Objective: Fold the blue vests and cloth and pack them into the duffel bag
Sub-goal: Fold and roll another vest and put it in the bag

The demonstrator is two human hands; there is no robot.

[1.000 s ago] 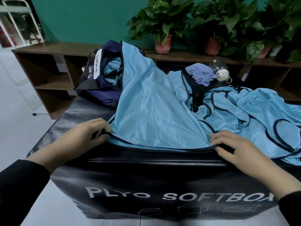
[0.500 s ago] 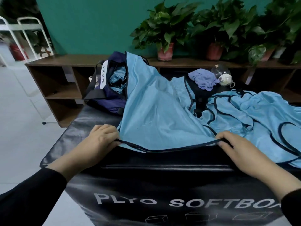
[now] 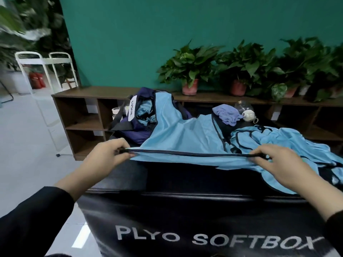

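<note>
A dark navy fabric duffel bag (image 3: pixel 136 125) stands open at the far end of a black padded plyo box (image 3: pixel 185 210), with crumpled light blue cloth (image 3: pixel 145 113) inside it. A shiny light blue vest with black trim (image 3: pixel 185 134) drapes from the bag's rim toward the person. The left hand (image 3: pixel 105 156) and right hand (image 3: pixel 278 164) each pinch one end of its black hem, holding it taut above the box. More blue vests (image 3: pixel 289 140) lie heaped on the right.

Potted plants (image 3: pixel 189 69) on wooden shelf (image 3: pixel 89 110) — black softbox (image 3: pixel 185 219).
</note>
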